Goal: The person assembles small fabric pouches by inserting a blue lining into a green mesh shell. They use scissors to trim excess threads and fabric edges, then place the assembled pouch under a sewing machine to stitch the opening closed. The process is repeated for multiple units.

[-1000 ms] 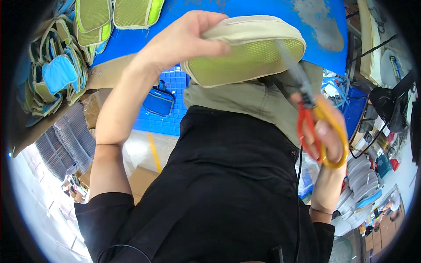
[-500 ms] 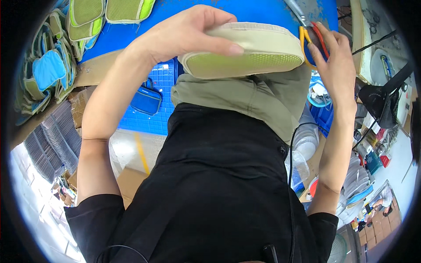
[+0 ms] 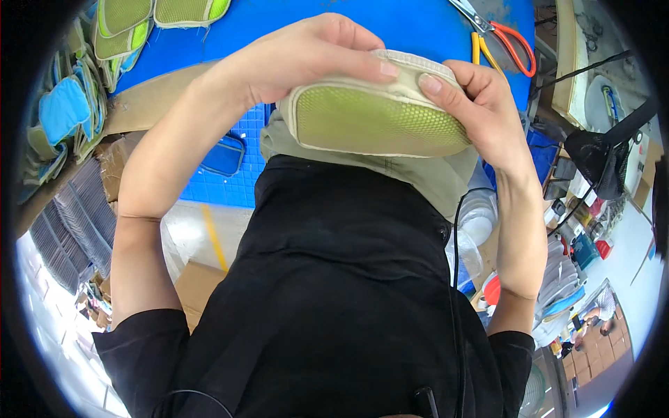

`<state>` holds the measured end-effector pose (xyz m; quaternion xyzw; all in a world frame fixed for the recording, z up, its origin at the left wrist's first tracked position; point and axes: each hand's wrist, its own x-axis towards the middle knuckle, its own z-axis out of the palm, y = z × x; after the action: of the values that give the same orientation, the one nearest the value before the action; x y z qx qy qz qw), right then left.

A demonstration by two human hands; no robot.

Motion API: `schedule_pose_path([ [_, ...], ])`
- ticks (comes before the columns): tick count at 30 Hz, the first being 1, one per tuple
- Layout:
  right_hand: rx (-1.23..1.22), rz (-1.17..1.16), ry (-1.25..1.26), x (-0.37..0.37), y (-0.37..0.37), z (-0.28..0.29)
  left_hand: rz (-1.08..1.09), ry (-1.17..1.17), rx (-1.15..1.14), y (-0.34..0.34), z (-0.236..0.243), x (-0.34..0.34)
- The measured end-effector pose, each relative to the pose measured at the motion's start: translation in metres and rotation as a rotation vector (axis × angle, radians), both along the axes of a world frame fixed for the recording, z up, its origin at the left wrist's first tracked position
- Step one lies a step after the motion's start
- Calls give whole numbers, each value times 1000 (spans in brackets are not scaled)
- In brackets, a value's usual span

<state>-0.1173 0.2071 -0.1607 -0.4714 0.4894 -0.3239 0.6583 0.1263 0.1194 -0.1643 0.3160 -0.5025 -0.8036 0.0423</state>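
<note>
Both my hands hold a rounded, pouch-like fabric piece (image 3: 376, 122) with a yellow-green mesh face, beige sides and light piping. My left hand (image 3: 317, 59) grips its upper left rim, thumb lying along the top edge. At the upper right, my right hand (image 3: 481, 104) pinches the rim with its thumb on the near side; the fingers behind are partly hidden. The mesh face is tilted toward me, above my lap. Just beyond my right hand, scissors (image 3: 512, 45) with one red and one yellow handle loop lie on the blue tabletop (image 3: 418, 28).
Several similar green mesh pieces (image 3: 188, 8) lie at the table's far left. A pile of blue and green pieces (image 3: 66, 111) sits further left, above stacked grey sheets (image 3: 73, 216). A blue crate (image 3: 244, 132) stands below the table edge. A black strap bag (image 3: 596, 157) hangs at right.
My right hand has let go of the scissors, leaving them on the table, and has taken hold of the pouch-like piece. That piece has come lower and tipped to show more mesh.
</note>
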Motion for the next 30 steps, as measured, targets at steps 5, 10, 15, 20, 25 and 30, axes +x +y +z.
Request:
schedule_pose_path([
  [5, 15, 135, 128, -9, 0, -8, -59, -11, -2, 5, -17, 4],
  [10, -310, 63, 322, -4, 3, -10, -25, -34, 31, 8, -19, 2],
  [15, -868, -196, 1017, -22, -8, -18, 12, -61, -23, 13, -15, 1],
  [20, -699, -121, 1204, -49, -19, -20, -226, -65, -45, -15, -18, -4],
  [25, -673, -111, 1267, -41, -20, 0, -144, -15, -147, -16, -15, -14],
  [30, -554, -32, 1362, -58, -8, 0, -61, -53, 45, -17, -28, -14],
])
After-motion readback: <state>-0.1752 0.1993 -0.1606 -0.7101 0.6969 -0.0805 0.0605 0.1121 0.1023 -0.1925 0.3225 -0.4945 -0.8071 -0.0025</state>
